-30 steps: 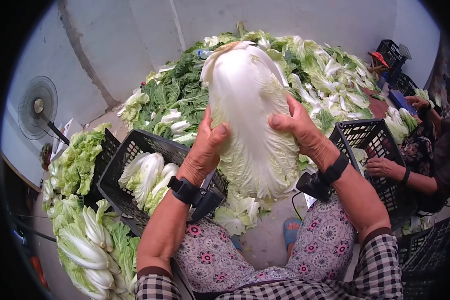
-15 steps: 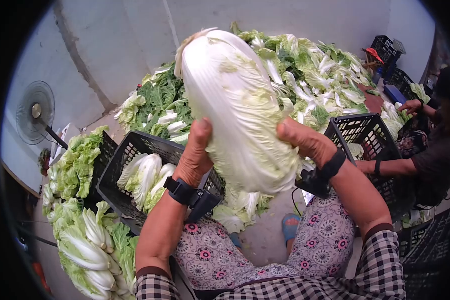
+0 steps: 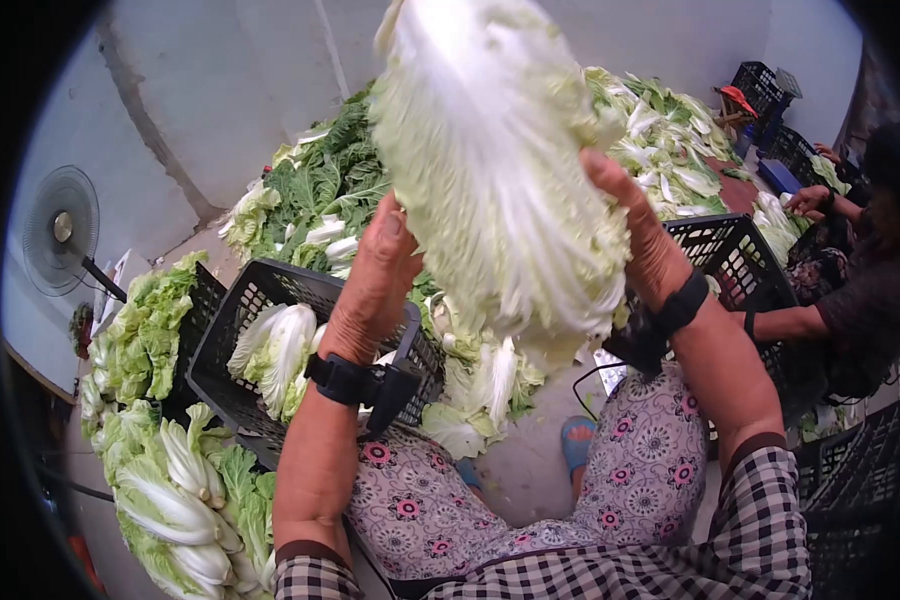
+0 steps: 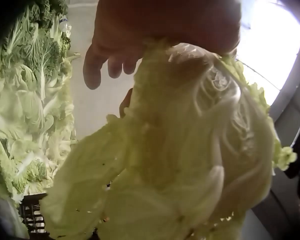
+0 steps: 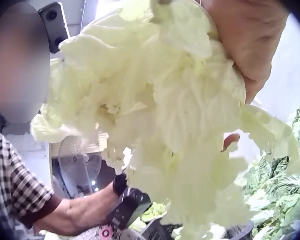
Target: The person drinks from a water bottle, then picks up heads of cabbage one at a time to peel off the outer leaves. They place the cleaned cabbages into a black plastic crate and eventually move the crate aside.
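A large napa cabbage (image 3: 500, 170) is held up between my two hands, above the lap, its white ribbed outer leaf facing me and its leafy end pointing down. My left hand (image 3: 378, 268) grips its left side, thumb toward me. On the opposite side my right hand (image 3: 642, 230) holds it, the thumb along the near face. In the left wrist view, loose torn outer leaves (image 4: 90, 175) hang from the cabbage, and several fingertips (image 4: 92, 70) show beyond it. Ragged, hole-marked leaves (image 5: 190, 165) fill the right wrist view.
A black crate (image 3: 260, 280) with trimmed cabbages stands at left, more cabbages (image 3: 180, 500) beside it. Behind lies a heap of leaves (image 3: 320, 190) against the wall. Another crate (image 3: 735, 260) and a seated person (image 3: 860, 270) are at right; a fan (image 3: 62, 225) stands far left.
Both hands have raised the cabbage, so its top now leaves the head view. It first tilted left, then came back more upright. The other person's near arm has shifted.
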The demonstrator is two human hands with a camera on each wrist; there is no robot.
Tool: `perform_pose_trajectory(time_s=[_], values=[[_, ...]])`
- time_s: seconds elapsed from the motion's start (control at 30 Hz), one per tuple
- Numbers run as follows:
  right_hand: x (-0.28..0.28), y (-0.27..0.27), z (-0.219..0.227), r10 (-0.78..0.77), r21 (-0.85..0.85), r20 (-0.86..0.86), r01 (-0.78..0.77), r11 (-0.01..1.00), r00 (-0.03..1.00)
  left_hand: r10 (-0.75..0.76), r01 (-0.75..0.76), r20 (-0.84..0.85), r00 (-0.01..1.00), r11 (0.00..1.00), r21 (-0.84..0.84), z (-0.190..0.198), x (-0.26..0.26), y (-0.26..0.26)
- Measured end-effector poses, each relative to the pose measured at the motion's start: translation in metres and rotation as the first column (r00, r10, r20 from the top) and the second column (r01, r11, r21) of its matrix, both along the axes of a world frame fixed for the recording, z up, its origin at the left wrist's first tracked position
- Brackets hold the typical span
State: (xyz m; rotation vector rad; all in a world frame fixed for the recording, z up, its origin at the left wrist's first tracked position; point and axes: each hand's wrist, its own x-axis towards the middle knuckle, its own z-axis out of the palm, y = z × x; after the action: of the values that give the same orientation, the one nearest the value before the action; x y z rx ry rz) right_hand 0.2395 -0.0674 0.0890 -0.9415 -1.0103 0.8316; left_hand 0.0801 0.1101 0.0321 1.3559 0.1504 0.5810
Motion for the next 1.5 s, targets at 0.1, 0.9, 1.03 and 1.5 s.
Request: perform_pose_trajectory(time_s=[0.1,0.9,1.03,1.5], values=[[0.062,-0.018,-0.005,-0.039,0.112,0.027,0.035,0.993,0.999,-0.001,0.0,-0.015,1.0,1.0,-0.02,-0.003,0.001,0.012],[0.217,-0.261,-0.152,-0.595,-0.229,-0.453,0.558,0.797,0.664,-0.016,0.051,-0.329,0.944,0.994,0.098,-0.022,-0.004,0.033],[0.236,-0.28,-0.178,-0.702,-0.323,-0.337,0.623,0.712,0.627,0.003,0.04,-0.373,0.928,0.994,0.106,-0.025,-0.002,0.037],[0.245,-0.291,-0.284,-0.239,-0.905,0.272,0.332,0.266,0.932,0.088,-0.039,-0.389,0.917,0.991,0.13,-0.023,-0.006,0.048]])
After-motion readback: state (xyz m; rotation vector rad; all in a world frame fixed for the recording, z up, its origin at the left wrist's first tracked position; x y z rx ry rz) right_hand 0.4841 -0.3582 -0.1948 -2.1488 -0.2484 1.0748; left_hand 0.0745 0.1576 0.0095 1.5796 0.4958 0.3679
